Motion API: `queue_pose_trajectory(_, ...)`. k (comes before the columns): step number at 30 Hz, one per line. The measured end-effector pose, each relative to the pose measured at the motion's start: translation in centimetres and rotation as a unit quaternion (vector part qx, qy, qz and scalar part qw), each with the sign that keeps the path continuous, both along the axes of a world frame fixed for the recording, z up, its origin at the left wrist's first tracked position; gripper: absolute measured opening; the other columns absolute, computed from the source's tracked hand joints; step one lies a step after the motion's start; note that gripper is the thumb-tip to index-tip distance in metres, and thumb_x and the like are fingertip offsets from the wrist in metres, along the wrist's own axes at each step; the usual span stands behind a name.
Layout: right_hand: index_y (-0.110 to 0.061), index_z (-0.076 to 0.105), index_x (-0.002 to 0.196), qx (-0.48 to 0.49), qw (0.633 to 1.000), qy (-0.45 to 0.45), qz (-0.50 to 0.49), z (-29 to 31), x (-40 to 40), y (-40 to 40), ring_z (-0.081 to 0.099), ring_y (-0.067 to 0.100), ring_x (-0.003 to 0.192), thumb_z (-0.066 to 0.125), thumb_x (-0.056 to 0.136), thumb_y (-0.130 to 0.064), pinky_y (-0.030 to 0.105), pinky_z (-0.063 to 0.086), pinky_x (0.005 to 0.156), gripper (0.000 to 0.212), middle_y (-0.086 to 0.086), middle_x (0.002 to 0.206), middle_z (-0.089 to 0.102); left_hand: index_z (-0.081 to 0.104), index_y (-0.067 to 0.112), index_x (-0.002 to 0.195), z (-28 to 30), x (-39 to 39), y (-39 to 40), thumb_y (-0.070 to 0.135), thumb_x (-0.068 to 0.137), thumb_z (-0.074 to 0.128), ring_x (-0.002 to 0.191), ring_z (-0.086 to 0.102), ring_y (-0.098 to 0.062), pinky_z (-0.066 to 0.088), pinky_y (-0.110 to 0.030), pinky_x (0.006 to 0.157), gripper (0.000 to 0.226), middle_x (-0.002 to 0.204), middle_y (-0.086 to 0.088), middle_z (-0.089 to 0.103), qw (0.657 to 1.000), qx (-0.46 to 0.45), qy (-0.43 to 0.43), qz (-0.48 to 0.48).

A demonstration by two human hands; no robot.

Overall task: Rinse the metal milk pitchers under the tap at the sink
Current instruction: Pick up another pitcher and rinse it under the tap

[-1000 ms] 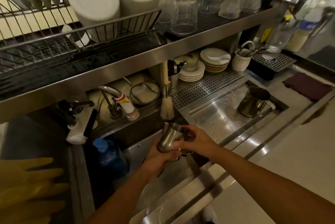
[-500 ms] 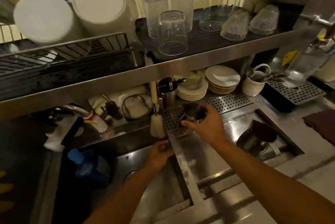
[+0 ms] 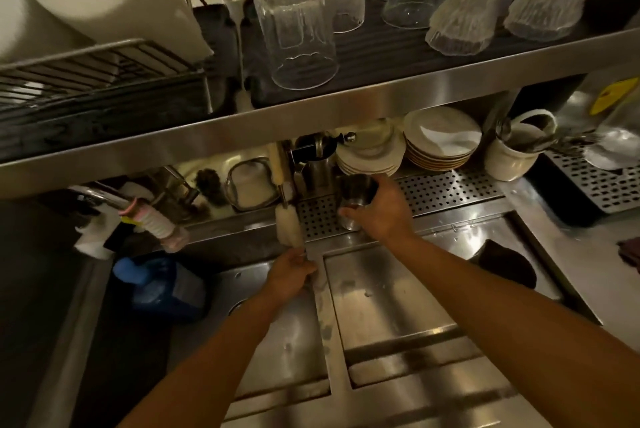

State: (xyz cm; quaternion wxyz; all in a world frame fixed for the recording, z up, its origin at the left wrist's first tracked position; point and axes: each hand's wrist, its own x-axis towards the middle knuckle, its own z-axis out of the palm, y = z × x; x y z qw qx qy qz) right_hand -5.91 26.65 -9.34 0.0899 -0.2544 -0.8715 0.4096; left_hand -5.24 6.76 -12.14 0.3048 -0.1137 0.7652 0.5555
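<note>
— Right hand (image 3: 379,216)?
— Wrapped around a small metal pitcher (image 3: 356,193), set upright on the perforated drain grate (image 3: 446,190), just in front of the stacked saucers (image 3: 370,159).
— Left hand (image 3: 291,273)?
— Resting on the sink (image 3: 284,341) divider, left of the grate; fingers curled over its edge.
— Second pitcher (image 3: 504,265)?
— Right of the grate, in the drain tray, untouched.
</note>
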Motion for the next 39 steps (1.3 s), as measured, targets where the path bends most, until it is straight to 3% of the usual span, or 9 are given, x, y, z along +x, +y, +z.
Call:
queue_pose_trajectory(6, -0.022, 0.049, 0.123, 0.024, 1.0, -0.009, 0.006, 0.0, 0.1, 0.3, 0.057, 0.023, 0.112, 0.086, 0.048, -0.055, 0.044, 0.054, 0.089, 0.09, 0.004, 0.121, 0.058, 0.063, 0.019, 0.092, -0.3, -0.4, 0.8, 0.002, 0.089, 0.059, 0.098, 0.064, -0.033, 0.054, -0.044, 0.086, 0.018, 0.096, -0.009, 0.065, 0.997, -0.044, 0.057, -0.03)
queue_pose_trajectory(10, -0.018, 0.044, 0.129, 0.007, 0.999, -0.033, 0.034, 0.4, 0.3, 0.7, 0.053, 0.026, 0.117, 0.089, 0.054, -0.044, 0.044, 0.051, 0.094, 0.091, 0.007, 0.127, 0.053, 0.054, 0.01, 0.129, -0.2, -0.2, 1.6, 0.006, 0.086, 0.066, 0.109, 0.056, -0.02, 0.048, -0.019, 0.086, 0.045, 0.119, -0.004, 0.053, 0.969, -0.124, 0.191, -0.092)
queue_pose_trajectory(14, -0.015, 0.028, 0.146, -0.007, 0.997, -0.042, 0.069, 1.6, 2.1, 2.2, 0.04, 0.029, 0.134, 0.088, 0.054, -0.045, 0.045, 0.041, 0.107, 0.114, 0.011, 0.145, 0.041, 0.056, 0.014, 0.127, 0.5, 0.2, 3.3, 0.007, 0.084, 0.066, 0.108, 0.049, -0.009, 0.033, 0.002, 0.079, 0.044, 0.124, -0.002, 0.048, 0.924, -0.153, 0.273, -0.218)
queue_pose_trajectory(18, -0.02, 0.036, 0.144, 0.077, 0.994, -0.035, 0.075, 3.3, 6.5, 5.5, 0.042, 0.029, 0.131, 0.081, 0.063, -0.046, 0.044, 0.041, 0.106, 0.096, 0.01, 0.141, 0.045, 0.06, 0.022, 0.122, 1.0, 1.2, 6.1, 0.013, 0.085, 0.067, 0.102, 0.052, -0.006, 0.034, 0.006, 0.074, 0.038, 0.119, 0.004, 0.052, 0.901, -0.113, 0.3, -0.292)
queue_pose_trajectory(23, -0.025, 0.037, 0.142, 0.237, 0.965, -0.111, 0.002, 4.3, 12.4, 7.9, 0.037, 0.033, 0.133, 0.072, 0.07, -0.054, 0.051, 0.035, 0.108, 0.085, 0.009, 0.145, 0.041, 0.06, 0.025, 0.116, 1.6, 3.0, 9.3, 0.011, 0.086, 0.068, 0.107, 0.059, -0.012, 0.043, -0.005, 0.081, 0.034, 0.119, 0.002, 0.058, 0.898, -0.027, 0.296, -0.325)
queue_pose_trajectory(28, -0.032, 0.024, 0.146, 0.162, 0.963, -0.205, -0.065, 2.3, 16.5, 8.9, 0.028, 0.04, 0.137, 0.078, 0.065, -0.054, 0.056, 0.033, 0.106, 0.1, 0.011, 0.153, 0.025, 0.059, 0.033, 0.115, 0.9, 4.6, 11.1, 0.012, 0.082, 0.07, 0.114, 0.055, -0.01, 0.047, -0.019, 0.095, 0.041, 0.124, 0.004, 0.056, 0.893, -0.023, 0.283, -0.35)
queue_pose_trajectory(32, -0.026, 0.028, 0.146, 0.095, 0.979, -0.165, -0.066, 1.2, 17.8, 9.3, 0.042, 0.034, 0.128, 0.08, 0.069, -0.04, 0.046, 0.046, 0.098, 0.094, 0.013, 0.144, 0.037, 0.056, 0.029, 0.12, 0.6, 5.8, 10.9, 0.011, 0.083, 0.072, 0.117, 0.05, -0.007, 0.041, -0.014, 0.095, 0.044, 0.127, 0.006, 0.053, 0.895, -0.009, 0.261, -0.363)
queue_pose_trajectory(36, -0.029, 0.031, 0.144, 0.093, 0.986, -0.131, -0.041, 2.0, 17.9, 8.6, 0.051, 0.03, 0.121, 0.084, 0.065, -0.038, 0.041, 0.052, 0.092, 0.096, 0.01, 0.138, 0.047, 0.053, 0.037, 0.121, 0.4, 6.5, 9.4, 0.018, 0.081, 0.074, 0.123, 0.049, -0.013, 0.046, -0.031, 0.103, 0.049, 0.13, 0.005, 0.052, 0.897, -0.018, 0.254, -0.36)
queue_pose_trajectory(39, -0.033, 0.028, 0.143, 0.099, 0.989, -0.107, 0.017, 4.3, 16.8, 6.8, 0.05, 0.027, 0.125, 0.085, 0.062, -0.038, 0.04, 0.052, 0.095, 0.099, 0.006, 0.142, 0.044, 0.047, 0.031, 0.133, 1.1, 7.0, 7.8, 0.021, 0.078, 0.078, 0.122, 0.049, -0.008, 0.047, -0.021, 0.094, 0.064, 0.135, 0.009, 0.048, 0.901, -0.023, 0.262, -0.344)
